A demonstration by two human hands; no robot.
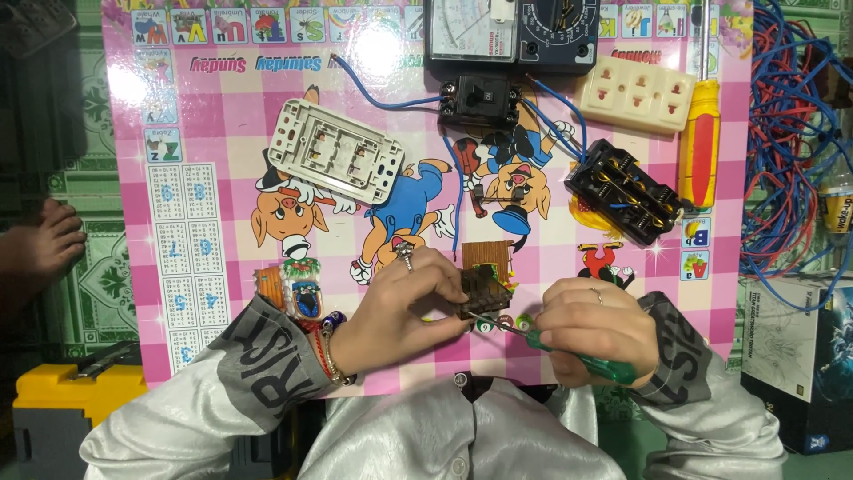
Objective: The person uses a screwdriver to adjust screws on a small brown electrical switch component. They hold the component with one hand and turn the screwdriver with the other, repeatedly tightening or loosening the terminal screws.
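left hand (404,307) pinching dark switch module (482,292) | right hand (593,333) fisted round green screwdriver (582,360)

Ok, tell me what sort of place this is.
Probably a home hobby spot for electrical work: a pink children's mat as work surface, an analog multimeter, loose coils of wire, and a tiled floor.

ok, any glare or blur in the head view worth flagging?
Head view: glare washes out patches of the glossy pink board near its top and left edge; left hand, right hand and green-handled screwdriver are sharp enough; the lower-left corner is dim.
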